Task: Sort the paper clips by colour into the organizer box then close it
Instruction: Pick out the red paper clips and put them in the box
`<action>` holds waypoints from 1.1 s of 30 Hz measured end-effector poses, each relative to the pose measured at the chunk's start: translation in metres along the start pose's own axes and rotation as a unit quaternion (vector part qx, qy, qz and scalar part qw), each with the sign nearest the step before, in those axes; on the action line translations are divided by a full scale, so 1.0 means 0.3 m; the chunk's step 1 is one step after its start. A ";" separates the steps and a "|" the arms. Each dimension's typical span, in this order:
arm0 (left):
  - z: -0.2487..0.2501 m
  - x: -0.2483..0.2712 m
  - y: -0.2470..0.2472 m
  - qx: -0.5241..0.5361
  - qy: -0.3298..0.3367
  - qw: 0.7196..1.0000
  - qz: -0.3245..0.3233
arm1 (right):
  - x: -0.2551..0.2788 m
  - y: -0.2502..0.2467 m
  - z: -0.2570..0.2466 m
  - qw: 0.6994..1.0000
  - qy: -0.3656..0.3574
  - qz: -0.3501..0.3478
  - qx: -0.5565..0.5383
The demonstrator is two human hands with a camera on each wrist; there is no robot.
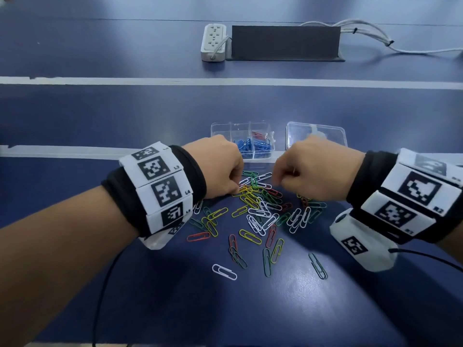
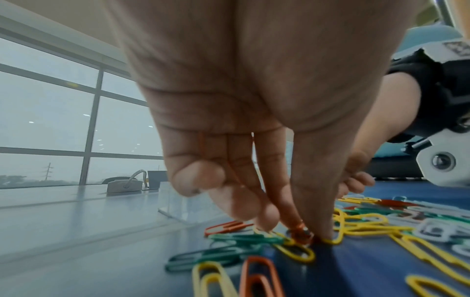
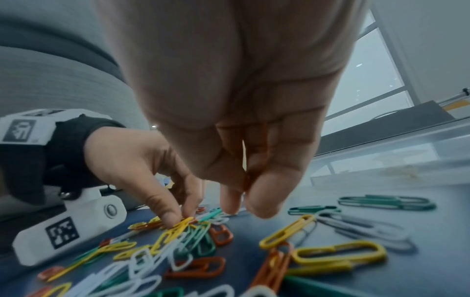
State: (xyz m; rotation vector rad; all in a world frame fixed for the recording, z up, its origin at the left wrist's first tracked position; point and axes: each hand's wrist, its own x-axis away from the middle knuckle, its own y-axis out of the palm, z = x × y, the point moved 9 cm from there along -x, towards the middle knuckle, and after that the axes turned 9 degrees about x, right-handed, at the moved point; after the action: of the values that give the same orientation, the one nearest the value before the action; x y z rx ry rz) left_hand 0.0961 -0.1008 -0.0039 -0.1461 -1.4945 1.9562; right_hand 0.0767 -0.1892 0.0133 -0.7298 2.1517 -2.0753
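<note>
On the blue table [image 1: 100,116], near the person, lies a loose pile of paper clips [image 1: 260,209] in yellow, green, white and red. Just beyond it stands the clear organizer box [image 1: 241,144], open, with blue clips [image 1: 246,145] inside; its lid [image 1: 316,135] lies to the right. The left hand [image 1: 220,169] pinches a red clip [image 2: 301,234] at the pile. The right hand [image 1: 313,169] hovers with fingers curled; whether it grasps something I cannot tell.
</note>
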 end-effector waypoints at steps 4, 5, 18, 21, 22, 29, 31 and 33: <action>-0.005 -0.007 0.002 0.006 -0.002 1.000 -0.003 | -0.006 0.021 -0.028 0.999 -0.010 -0.010 0.034; -0.007 -0.005 0.002 0.011 -0.005 1.000 -0.004 | -0.010 0.025 -0.030 0.999 -0.009 -0.010 0.037; -0.101 0.025 -0.033 0.250 -0.053 0.967 0.001 | -0.030 0.037 0.001 0.999 0.020 -0.025 -0.006; -0.113 0.026 -0.028 0.259 -0.059 0.964 0.007 | -0.027 0.028 0.000 1.000 0.022 -0.014 0.003; -0.120 0.027 -0.028 0.253 -0.065 0.965 0.013 | -0.027 0.022 0.001 1.000 0.023 -0.007 0.008; -0.161 0.038 -0.066 0.191 -0.097 0.975 0.067 | -0.037 0.015 -0.008 0.999 0.024 -0.001 0.030; -0.159 0.044 -0.074 0.150 -0.092 0.982 0.074 | -0.039 0.011 -0.004 0.999 0.029 0.003 0.031; -0.150 0.043 -0.070 0.102 -0.075 0.989 0.071 | -0.044 0.006 0.004 0.999 0.036 0.009 0.036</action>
State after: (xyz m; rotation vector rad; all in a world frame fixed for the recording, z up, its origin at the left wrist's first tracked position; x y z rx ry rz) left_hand 0.1159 -0.0542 0.0034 -0.0149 -1.3975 2.2648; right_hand 0.0883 -0.1854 0.0079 -0.6372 2.0981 -2.1890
